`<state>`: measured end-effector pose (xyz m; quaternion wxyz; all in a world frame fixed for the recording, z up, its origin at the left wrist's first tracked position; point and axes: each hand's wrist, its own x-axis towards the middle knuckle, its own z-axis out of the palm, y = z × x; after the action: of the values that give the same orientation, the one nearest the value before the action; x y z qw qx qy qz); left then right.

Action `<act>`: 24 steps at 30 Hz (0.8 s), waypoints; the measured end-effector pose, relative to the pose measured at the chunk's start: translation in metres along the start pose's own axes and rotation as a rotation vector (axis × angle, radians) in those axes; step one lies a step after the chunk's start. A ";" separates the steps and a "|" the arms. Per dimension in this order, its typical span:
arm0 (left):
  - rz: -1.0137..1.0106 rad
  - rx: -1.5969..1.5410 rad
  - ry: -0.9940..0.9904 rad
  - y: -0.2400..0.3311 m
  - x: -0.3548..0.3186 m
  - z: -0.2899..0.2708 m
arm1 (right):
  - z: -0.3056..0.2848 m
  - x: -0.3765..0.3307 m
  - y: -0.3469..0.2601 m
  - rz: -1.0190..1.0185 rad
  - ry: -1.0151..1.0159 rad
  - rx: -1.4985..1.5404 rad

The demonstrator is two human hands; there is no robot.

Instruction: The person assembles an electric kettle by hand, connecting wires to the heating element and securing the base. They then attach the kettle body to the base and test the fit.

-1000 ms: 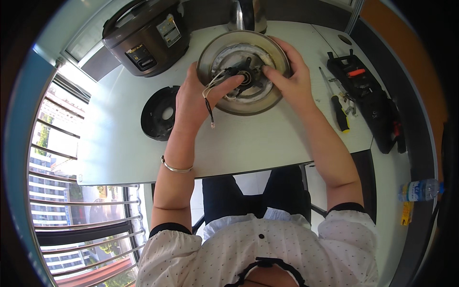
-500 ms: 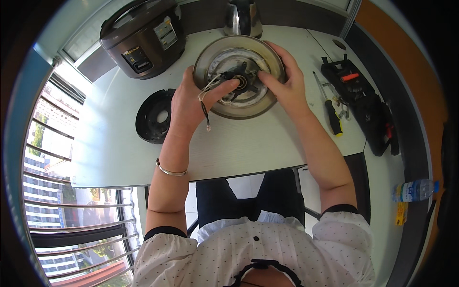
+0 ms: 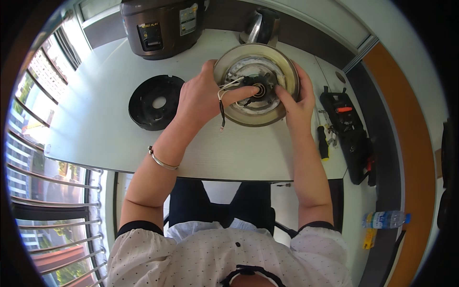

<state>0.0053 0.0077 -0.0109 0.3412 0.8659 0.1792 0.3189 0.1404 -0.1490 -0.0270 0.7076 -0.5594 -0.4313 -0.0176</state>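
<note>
Both hands hold an upturned electric kettle body (image 3: 246, 117), a round metal shell with its underside facing me, above the table. In its centre sits a black connector (image 3: 267, 80) with a brass-coloured ring. My left hand (image 3: 203, 98) grips the left rim, its thumb reaching across to that ring. White wires (image 3: 228, 86) and a dark sleeved lead (image 3: 222, 116) hang out beside this hand. On the opposite side my right hand (image 3: 300, 103) wraps round the rim, thumb near the connector's edge; its other fingers are partly hidden behind the shell.
A black round base cover (image 3: 143, 104) with a central hole lies at the left. Farther back stand a brown cooker (image 3: 165, 33) and a shiny metal vessel (image 3: 260, 27). To the right are a screwdriver (image 3: 323, 143), small metal parts and an open black tool case (image 3: 353, 136).
The view has shifted, so the table and its items sit differently in the picture. Both hands keep their hold, and my left thumb stays at the connector's ring.
</note>
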 end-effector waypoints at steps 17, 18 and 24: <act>0.000 0.012 0.012 -0.003 -0.001 -0.002 | 0.004 0.000 0.000 0.027 0.010 0.008; 0.001 0.018 0.013 -0.002 -0.001 -0.002 | 0.004 -0.001 -0.001 0.023 0.012 0.010; 0.006 0.013 0.031 0.002 -0.002 0.000 | 0.001 -0.002 -0.001 0.002 0.004 -0.005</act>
<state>0.0042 0.0053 -0.0105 0.3317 0.8637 0.1840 0.3319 0.1380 -0.1491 -0.0270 0.7071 -0.5616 -0.4292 -0.0189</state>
